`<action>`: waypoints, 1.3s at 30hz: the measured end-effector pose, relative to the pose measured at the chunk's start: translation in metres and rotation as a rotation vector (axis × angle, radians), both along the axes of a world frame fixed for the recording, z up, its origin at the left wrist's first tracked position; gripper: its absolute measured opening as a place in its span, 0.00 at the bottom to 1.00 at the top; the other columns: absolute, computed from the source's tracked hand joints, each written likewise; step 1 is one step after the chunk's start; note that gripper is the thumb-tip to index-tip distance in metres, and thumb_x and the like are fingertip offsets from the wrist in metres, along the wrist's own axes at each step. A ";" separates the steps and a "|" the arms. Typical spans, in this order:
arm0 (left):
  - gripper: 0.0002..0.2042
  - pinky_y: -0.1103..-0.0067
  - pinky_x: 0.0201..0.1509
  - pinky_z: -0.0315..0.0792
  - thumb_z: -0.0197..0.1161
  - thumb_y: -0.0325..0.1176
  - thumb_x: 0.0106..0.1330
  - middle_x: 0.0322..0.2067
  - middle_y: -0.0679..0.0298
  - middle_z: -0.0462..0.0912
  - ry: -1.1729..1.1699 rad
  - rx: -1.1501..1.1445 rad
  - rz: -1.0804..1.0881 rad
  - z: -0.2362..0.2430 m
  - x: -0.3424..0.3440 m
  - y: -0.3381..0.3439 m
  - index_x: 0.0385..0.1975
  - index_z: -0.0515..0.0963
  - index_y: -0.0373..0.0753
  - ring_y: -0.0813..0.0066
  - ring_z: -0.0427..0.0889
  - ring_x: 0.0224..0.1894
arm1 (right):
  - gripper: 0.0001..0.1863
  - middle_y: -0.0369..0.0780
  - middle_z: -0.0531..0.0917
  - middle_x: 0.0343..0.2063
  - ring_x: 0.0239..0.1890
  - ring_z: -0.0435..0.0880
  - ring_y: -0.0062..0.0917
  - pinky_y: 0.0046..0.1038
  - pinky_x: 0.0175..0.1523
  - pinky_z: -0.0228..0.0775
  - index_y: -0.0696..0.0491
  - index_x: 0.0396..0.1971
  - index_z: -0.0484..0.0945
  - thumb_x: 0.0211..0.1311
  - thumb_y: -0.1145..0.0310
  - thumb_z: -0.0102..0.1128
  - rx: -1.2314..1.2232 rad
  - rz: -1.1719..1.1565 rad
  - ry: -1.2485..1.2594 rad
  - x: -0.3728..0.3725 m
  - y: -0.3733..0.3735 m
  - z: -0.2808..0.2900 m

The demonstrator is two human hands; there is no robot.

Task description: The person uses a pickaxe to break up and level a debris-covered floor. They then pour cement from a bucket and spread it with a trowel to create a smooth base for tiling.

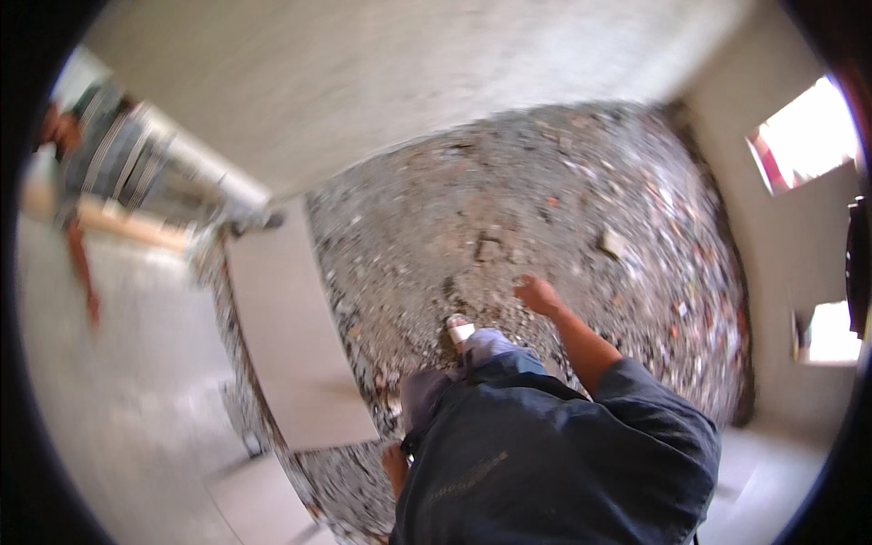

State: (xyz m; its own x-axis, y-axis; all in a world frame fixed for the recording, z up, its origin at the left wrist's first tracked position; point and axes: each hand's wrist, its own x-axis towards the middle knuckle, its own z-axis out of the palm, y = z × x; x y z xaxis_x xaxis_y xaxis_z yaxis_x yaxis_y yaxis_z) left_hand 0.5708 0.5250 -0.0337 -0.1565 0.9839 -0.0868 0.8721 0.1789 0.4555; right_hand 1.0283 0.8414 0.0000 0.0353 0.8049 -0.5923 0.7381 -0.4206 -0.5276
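My right hand hangs out ahead of my body over the rubble-strewn ground. Its fingers look bent but are smeared by motion, and no object shows in it. Low at my left side, my left hand is partly covered by my dark shirt; its fingers cannot be made out. Nearest to that hand lies the end of a long pale tile or slab. One of my feet, in a white-strapped sandal, stands on the loose stones.
At the far left a person in a striped shirt stands beyond the slab. Smooth grey floor stretches along the left, with another pale slab lower down. A plastered wall closes the far side; bright openings pierce the right wall.
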 end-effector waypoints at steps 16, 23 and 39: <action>0.21 0.65 0.49 0.70 0.52 0.49 0.61 0.38 0.47 0.81 -0.494 -0.540 1.074 0.057 0.086 -0.045 0.39 0.79 0.36 0.49 0.79 0.44 | 0.11 0.37 0.79 0.24 0.26 0.80 0.30 0.33 0.26 0.72 0.51 0.33 0.76 0.52 0.62 0.63 -0.471 0.362 -0.024 0.100 0.009 -0.121; 0.24 0.63 0.49 0.70 0.53 0.54 0.58 0.40 0.47 0.80 -0.590 -0.398 1.418 0.024 0.143 -0.092 0.41 0.78 0.38 0.48 0.78 0.45 | 0.17 0.36 0.79 0.28 0.29 0.79 0.26 0.30 0.27 0.73 0.51 0.38 0.76 0.50 0.59 0.65 -0.290 0.392 0.034 -0.019 0.153 -0.103; 0.20 0.67 0.42 0.73 0.54 0.48 0.60 0.35 0.52 0.82 -0.651 -0.311 1.701 -0.019 0.167 -0.345 0.39 0.79 0.36 0.61 0.82 0.37 | 0.11 0.38 0.76 0.20 0.18 0.77 0.27 0.31 0.18 0.68 0.54 0.35 0.78 0.56 0.64 0.58 -0.410 0.454 0.107 -0.133 -0.047 -0.084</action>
State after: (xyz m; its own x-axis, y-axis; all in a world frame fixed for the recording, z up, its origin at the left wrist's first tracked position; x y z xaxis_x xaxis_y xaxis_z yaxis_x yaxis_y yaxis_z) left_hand 0.7382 0.1799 -0.0523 -0.7137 -0.2416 -0.6574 -0.5956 0.7033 0.3880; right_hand 0.8956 0.7943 -0.0839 -0.3333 0.4317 -0.8382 0.8430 -0.2616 -0.4699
